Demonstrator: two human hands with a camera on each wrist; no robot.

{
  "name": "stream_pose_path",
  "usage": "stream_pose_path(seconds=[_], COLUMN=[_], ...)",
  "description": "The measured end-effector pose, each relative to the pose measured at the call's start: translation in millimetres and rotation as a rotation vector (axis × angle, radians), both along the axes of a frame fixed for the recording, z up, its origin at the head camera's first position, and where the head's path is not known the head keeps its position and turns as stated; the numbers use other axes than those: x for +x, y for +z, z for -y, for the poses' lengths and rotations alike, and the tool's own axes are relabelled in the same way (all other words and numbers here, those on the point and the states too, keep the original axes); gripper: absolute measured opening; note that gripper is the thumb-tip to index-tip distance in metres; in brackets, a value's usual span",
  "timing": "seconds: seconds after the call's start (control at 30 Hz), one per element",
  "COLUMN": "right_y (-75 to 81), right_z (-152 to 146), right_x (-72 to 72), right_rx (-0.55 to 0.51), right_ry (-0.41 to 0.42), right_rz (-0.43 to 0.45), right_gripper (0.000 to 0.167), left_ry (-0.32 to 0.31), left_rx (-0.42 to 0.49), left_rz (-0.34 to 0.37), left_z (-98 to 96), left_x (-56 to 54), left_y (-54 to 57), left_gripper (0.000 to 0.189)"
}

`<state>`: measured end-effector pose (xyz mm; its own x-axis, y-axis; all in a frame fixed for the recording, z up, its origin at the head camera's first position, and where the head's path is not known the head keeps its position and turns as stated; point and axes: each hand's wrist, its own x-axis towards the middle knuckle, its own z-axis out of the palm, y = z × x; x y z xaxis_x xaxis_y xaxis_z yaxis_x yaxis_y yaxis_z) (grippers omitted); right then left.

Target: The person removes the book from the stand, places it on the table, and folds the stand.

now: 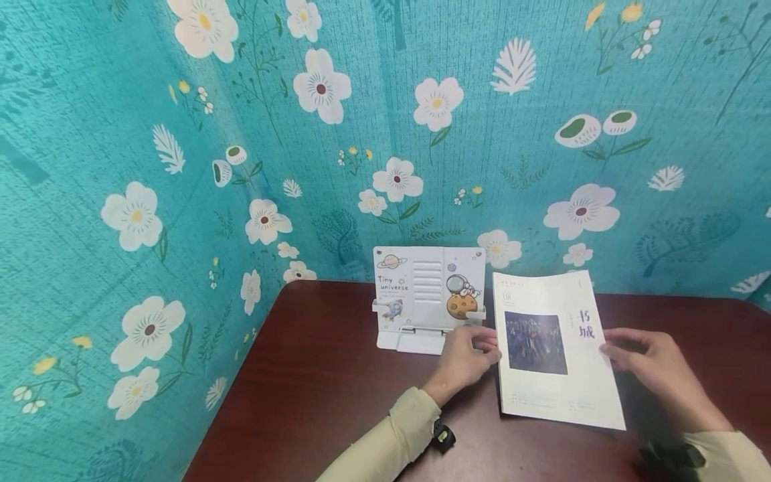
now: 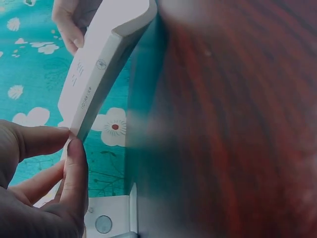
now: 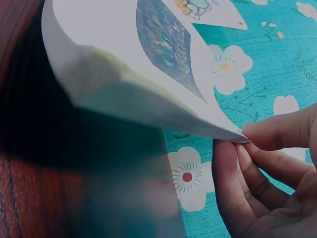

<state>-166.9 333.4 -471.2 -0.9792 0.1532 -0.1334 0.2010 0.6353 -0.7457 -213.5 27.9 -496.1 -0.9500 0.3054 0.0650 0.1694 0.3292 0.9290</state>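
A white paperback magazine (image 1: 542, 395) with a dark picture on its cover is held between both hands above the table. My left hand (image 1: 464, 361) pinches its left edge; the left wrist view shows thumb and fingers (image 2: 74, 168) at the spine (image 2: 94, 89). On the opposite edge, my right hand (image 1: 653, 361) pinches the pages between thumb and fingers, and in the right wrist view the magazine (image 3: 109, 74) bends toward that grip. Just behind the left hand stands a white book stand (image 1: 429, 314) printed with planets and an astronaut, its lower right part hidden.
The dark red-brown wooden table (image 1: 313, 395) lies under everything. Teal cloth (image 1: 361, 134) with white flowers hangs behind and to the left of it. A dark band with a small device (image 1: 444, 436) sits at the left wrist.
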Motion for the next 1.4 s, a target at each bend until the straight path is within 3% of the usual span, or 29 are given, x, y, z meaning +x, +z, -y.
stream_pose_path(seconds=[0.2, 0.57, 0.8, 1.4], right_y=[-5.7, -17.1, -22.5, -34.4], right_z=[-4.1, -2.1, -4.0, -6.9], right_x=[-3.2, -6.8, -7.9, -13.2], right_rx=[-0.022, 0.027, 0.034, 0.014], right_ry=[0.044, 0.095, 0.114, 0.102], right_rz=[0.052, 0.016, 0.012, 0.072], right_gripper=[0.053, 0.05, 0.048, 0.051], left_ry=[-0.012, -0.083, -0.127, -0.135], left_rx=[-0.065, -0.168, -0.182, -0.327], left_rz=[-0.008, 0.006, 0.032, 0.059], left_z=[2.5, 6.3, 6.9, 8.2], left_x=[1.5, 0.3, -2.9, -6.4], left_y=[-2.4, -4.2, -4.8, -6.4], left_gripper=[0.027, 0.026, 0.026, 0.028])
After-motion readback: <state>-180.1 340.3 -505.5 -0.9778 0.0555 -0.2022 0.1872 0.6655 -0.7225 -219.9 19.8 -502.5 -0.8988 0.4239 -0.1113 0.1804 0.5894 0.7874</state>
